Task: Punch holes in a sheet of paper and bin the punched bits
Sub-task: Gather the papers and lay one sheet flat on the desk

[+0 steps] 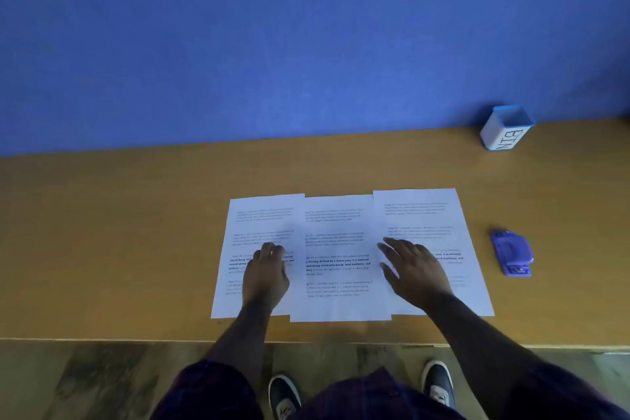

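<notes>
Three printed white sheets lie side by side on the wooden desk (pixel 102 232): a left sheet (pixel 262 218), a middle sheet (pixel 335 249) and a right sheet (pixel 421 211), slightly overlapping. My left hand (pixel 267 271) rests on the left sheet with its fingers curled down, holding nothing. Above the seam of the middle and right sheets, my right hand (pixel 414 269) is spread flat with fingers apart. A purple hole punch (pixel 513 252) lies on the desk right of the sheets, untouched. A small white box with a blue rim, marked BIN (pixel 506 129), stands at the back right.
A blue wall (pixel 306 44) rises directly behind the desk. The desk's front edge (pixel 136 339) runs across below the sheets. My shoes and the floor show underneath.
</notes>
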Demonstrator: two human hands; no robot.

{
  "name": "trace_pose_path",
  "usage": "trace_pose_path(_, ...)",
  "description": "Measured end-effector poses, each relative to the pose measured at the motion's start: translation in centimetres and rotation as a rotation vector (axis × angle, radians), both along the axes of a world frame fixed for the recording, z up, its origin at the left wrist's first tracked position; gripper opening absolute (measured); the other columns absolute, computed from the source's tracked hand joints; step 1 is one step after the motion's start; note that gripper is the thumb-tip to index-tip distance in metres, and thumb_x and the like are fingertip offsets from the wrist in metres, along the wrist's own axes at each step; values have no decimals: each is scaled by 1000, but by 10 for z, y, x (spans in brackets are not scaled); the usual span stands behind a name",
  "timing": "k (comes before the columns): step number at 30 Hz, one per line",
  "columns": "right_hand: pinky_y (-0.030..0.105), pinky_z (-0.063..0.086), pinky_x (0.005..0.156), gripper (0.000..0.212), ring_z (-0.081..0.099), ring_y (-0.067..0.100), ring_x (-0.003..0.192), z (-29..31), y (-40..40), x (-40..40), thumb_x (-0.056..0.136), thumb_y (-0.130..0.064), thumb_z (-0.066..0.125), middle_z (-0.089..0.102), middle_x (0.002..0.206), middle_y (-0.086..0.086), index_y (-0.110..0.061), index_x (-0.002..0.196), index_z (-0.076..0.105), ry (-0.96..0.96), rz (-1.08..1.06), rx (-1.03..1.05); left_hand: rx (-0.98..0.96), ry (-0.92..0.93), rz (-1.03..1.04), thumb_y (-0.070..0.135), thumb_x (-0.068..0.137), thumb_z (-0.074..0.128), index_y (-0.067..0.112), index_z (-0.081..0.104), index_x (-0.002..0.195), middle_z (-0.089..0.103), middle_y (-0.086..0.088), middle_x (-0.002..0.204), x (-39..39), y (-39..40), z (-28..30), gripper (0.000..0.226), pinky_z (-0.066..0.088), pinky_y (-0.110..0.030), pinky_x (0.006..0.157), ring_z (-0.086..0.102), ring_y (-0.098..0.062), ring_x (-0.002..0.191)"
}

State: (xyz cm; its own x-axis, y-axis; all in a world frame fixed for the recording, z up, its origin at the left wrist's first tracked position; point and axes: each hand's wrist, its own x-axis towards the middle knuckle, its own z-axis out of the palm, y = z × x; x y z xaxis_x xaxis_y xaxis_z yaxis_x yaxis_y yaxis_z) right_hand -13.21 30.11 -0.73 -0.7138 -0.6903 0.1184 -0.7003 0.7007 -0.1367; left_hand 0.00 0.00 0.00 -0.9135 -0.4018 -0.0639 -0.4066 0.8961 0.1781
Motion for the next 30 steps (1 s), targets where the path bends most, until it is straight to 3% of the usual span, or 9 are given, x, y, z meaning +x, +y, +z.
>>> trace_pose_path(5,40,56,88,52,65,24,115,-9,-5,3,87,-53,61,61,139,4,-23,129,64,-70,43,127,25,-33,167,24,84,79,16,62,127,60,-7,136,0,-16,3,47,56,-42,94,61,-28,118)
trace_pose_path(8,41,56,89,56,65,24,116,-7,-5,4,85,-61,59,57,143,2,-28,130,64,-127,25,196,11,-77,310,36,80,82,16,49,142,44,-13,152,0,-22,2,73,47,-51,106,47,-37,135)
trace_pose_path(11,43,56,91,58,63,24,119,-6,-6,4,86,-67,53,55,145,0,-32,131,62,-167,12,231,121,-135,514,50,75,83,18,27,152,28,-17,160,-3,-27,2,101,34,-58,112,31,-41,145)
trace_pose_path(14,44,55,92,60,61,23,122,-6,-7,3,86,-70,49,54,146,-2,-35,133,59,-176,10,235,248,-145,639,57,67,86,18,19,152,32,-17,155,-6,-36,1,116,33,-61,111,34,-42,142)
trace_pose_path(20,46,54,93,64,60,24,124,-6,-5,2,81,-74,51,54,146,-3,-37,134,59,-202,24,213,251,-172,644,62,55,90,14,24,149,37,-18,150,-8,-41,0,124,36,-60,111,37,-42,137)
trace_pose_path(25,47,51,97,68,56,25,128,-8,-4,3,81,-76,48,50,149,-3,-39,138,54,-232,33,186,204,-197,568,72,55,84,18,34,143,35,-14,148,-6,-24,9,114,33,-55,112,35,-38,136)
trace_pose_path(30,47,41,110,75,40,20,142,-8,0,1,82,-79,41,33,158,-11,-44,149,35,-311,27,143,242,-180,549,79,51,80,30,27,148,20,-12,158,-7,0,6,122,29,-60,114,24,-39,144)
